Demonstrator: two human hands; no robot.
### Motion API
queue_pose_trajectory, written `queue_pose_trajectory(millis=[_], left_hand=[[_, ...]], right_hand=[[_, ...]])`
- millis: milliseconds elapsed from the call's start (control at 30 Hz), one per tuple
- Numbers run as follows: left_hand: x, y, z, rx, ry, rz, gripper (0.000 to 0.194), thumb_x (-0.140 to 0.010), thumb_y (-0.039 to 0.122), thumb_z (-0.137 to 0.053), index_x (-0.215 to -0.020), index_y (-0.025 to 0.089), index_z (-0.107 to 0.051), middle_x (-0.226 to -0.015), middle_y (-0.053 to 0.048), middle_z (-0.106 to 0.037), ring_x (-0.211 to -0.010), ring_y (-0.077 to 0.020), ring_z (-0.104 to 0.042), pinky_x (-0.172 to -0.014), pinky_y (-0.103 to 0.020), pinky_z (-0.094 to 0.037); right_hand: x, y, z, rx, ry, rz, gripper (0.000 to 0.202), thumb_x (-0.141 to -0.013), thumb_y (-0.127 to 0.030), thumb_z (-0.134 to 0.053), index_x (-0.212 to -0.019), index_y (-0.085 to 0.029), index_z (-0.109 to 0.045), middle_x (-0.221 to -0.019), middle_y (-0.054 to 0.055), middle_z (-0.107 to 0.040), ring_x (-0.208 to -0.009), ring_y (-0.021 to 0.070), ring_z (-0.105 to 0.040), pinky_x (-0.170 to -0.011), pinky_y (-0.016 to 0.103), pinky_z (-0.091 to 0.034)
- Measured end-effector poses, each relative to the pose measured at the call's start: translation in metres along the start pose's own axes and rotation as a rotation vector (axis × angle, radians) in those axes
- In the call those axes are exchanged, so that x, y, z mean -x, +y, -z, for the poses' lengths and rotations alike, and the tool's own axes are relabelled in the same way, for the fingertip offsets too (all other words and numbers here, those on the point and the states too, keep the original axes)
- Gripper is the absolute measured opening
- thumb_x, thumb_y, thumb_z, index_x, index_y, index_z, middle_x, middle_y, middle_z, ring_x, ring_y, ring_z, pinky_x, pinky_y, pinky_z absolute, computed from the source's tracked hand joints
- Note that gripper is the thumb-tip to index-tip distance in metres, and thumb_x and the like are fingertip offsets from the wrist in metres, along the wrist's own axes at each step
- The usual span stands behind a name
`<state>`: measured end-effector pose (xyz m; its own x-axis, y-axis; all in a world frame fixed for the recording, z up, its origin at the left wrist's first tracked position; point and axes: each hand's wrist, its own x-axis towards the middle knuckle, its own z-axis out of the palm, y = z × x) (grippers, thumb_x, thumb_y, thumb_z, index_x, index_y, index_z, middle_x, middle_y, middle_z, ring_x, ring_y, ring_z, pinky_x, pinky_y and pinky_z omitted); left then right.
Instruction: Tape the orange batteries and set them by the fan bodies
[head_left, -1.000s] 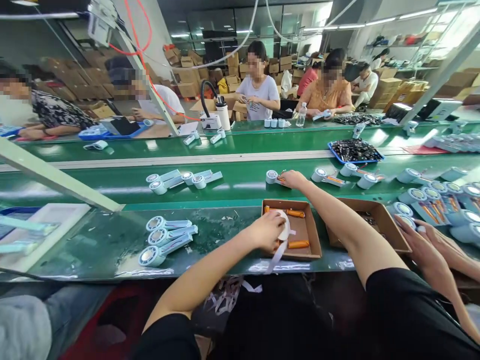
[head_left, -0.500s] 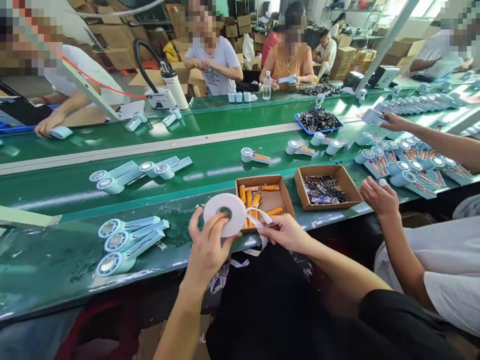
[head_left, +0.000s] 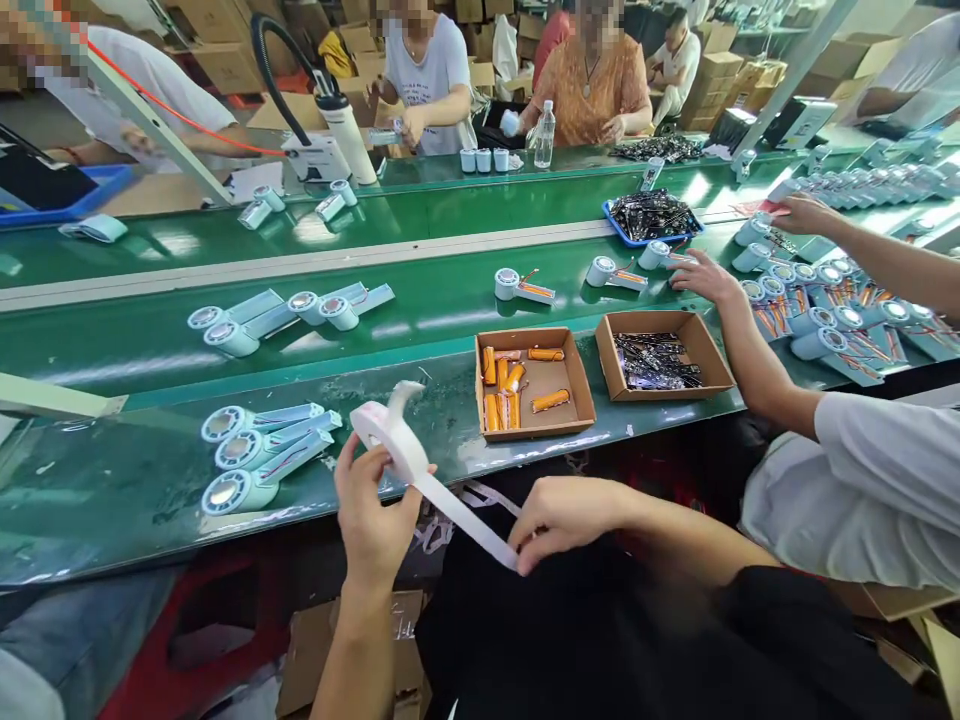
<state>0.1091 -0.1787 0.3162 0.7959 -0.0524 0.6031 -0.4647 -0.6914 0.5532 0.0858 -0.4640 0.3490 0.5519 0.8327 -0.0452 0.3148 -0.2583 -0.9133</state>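
Note:
My left hand [head_left: 375, 505] is closed on a roll of white tape [head_left: 409, 452], fingers through its core, above the bench's front edge. A strip of tape [head_left: 469, 522] runs from the roll down to my right hand [head_left: 566, 520], which pinches its end between thumb and fingers. A short loose piece curls up from the top of the roll. To the left of the roll lie three light-blue fan parts [head_left: 238, 450] with round heads and long handles. Right of it stands a cardboard tray [head_left: 536, 430] with several orange battery cells [head_left: 550, 400].
A second cardboard box [head_left: 667, 395] holds dark small parts. A co-worker's hand [head_left: 705, 275] reaches over the green conveyor [head_left: 420, 345], where several fan parts lie. Further back are a blue tray [head_left: 652, 238] and a plastic bottle [head_left: 544, 135]. Other people sit opposite.
My right hand has drawn the tape down, stretching a longer straight strip. The roll has tilted and moved left in my left hand. The neighbour's hand has reached forward onto the conveyor.

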Motion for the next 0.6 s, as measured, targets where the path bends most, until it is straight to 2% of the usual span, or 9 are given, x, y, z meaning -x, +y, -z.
queue_pose_trajectory(millis=[33, 133, 167, 267, 333, 400, 467, 533, 600], left_hand=[[0.002, -0.002, 0.001, 0.022, 0.017, 0.051, 0.044, -0.086, 0.023, -0.080, -0.124, 0.022, -0.057, -0.122, -0.013, -0.063, -0.145, -0.0369, -0.049, -0.099, -0.048, -0.061], [0.007, 0.000, -0.003, 0.055, 0.023, 0.071, 0.043, -0.085, 0.026, -0.081, -0.121, 0.022, -0.058, -0.125, -0.014, -0.063, -0.143, -0.0360, -0.051, -0.094, -0.043, -0.063], [0.008, 0.003, -0.006, 0.055, -0.007, 0.053, 0.042, -0.086, 0.026, -0.081, -0.121, 0.022, -0.058, -0.126, -0.014, -0.063, -0.145, -0.0363, -0.050, -0.096, -0.045, -0.062], [0.009, 0.013, -0.018, 0.042, -0.120, -0.017, 0.036, -0.087, 0.023, -0.076, -0.119, 0.022, -0.058, -0.121, -0.013, -0.066, -0.146, -0.0373, -0.047, -0.103, -0.050, -0.057], [0.010, 0.018, -0.023, 0.026, -0.164, -0.041, 0.034, -0.088, 0.021, -0.074, -0.118, 0.023, -0.058, -0.119, -0.012, -0.068, -0.146, -0.0377, -0.048, -0.104, -0.052, -0.056], [0.013, 0.022, -0.025, 0.028, -0.196, -0.033, 0.033, -0.089, 0.021, -0.072, -0.119, 0.023, -0.057, -0.120, -0.012, -0.068, -0.145, -0.0379, -0.048, -0.102, -0.051, -0.057], [0.016, 0.026, -0.024, 0.034, -0.226, 0.000, 0.033, -0.090, 0.025, -0.072, -0.119, 0.023, -0.058, -0.122, -0.013, -0.068, -0.144, -0.0377, -0.051, -0.101, -0.049, -0.058], [0.019, 0.029, -0.023, 0.018, -0.233, 0.026, 0.032, -0.090, 0.029, -0.073, -0.119, 0.024, -0.059, -0.123, -0.014, -0.069, -0.141, -0.0377, -0.055, -0.100, -0.046, -0.059], [0.020, 0.033, -0.023, -0.018, -0.216, 0.015, 0.031, -0.090, 0.029, -0.073, -0.116, 0.023, -0.059, -0.120, -0.013, -0.069, -0.142, -0.0388, -0.055, -0.101, -0.047, -0.059]], right_hand=[[0.003, 0.004, 0.010, 0.116, 0.057, -0.003, 0.032, -0.099, -0.049, -0.065, -0.101, -0.022, -0.081, -0.086, 0.002, -0.079, -0.072, 0.0146, -0.069, -0.071, 0.024, -0.050], [0.006, 0.026, 0.056, 0.518, 0.426, -0.190, 0.026, -0.101, -0.033, -0.063, -0.120, -0.022, -0.077, -0.107, 0.010, -0.080, -0.098, 0.0233, -0.073, -0.091, 0.033, -0.053], [0.004, 0.035, 0.073, 0.634, 0.451, -0.275, 0.028, -0.098, -0.028, -0.066, -0.123, -0.021, -0.076, -0.111, 0.012, -0.079, -0.106, 0.0265, -0.072, -0.095, 0.036, -0.053], [-0.007, 0.055, 0.111, 0.824, 0.260, -0.436, 0.023, -0.084, -0.017, -0.078, -0.107, -0.020, -0.080, -0.104, 0.013, -0.080, -0.108, 0.0318, -0.072, -0.097, 0.040, -0.054], [-0.012, 0.056, 0.122, 0.819, 0.213, -0.421, 0.016, -0.084, -0.016, -0.077, -0.098, -0.021, -0.080, -0.100, 0.011, -0.080, -0.104, 0.0296, -0.073, -0.095, 0.038, -0.055], [-0.012, 0.049, 0.119, 0.699, 0.389, -0.278, 0.020, -0.089, -0.020, -0.072, -0.108, -0.022, -0.078, -0.107, 0.009, -0.079, -0.106, 0.0267, -0.073, -0.098, 0.039, -0.055], [-0.010, 0.036, 0.105, 0.454, 0.705, -0.075, 0.022, -0.093, -0.031, -0.069, -0.114, -0.023, -0.073, -0.116, 0.009, -0.076, -0.112, 0.0251, -0.071, -0.101, 0.041, -0.056], [-0.007, 0.024, 0.081, 0.153, 1.016, 0.074, 0.020, -0.092, -0.040, -0.070, -0.105, -0.025, -0.067, -0.123, 0.009, -0.074, -0.118, 0.0250, -0.070, -0.104, 0.043, -0.056], [-0.009, 0.017, 0.054, -0.110, 1.205, 0.125, 0.024, -0.089, -0.043, -0.075, -0.094, -0.026, -0.058, -0.124, 0.009, -0.073, -0.122, 0.0251, -0.068, -0.105, 0.045, -0.056]])
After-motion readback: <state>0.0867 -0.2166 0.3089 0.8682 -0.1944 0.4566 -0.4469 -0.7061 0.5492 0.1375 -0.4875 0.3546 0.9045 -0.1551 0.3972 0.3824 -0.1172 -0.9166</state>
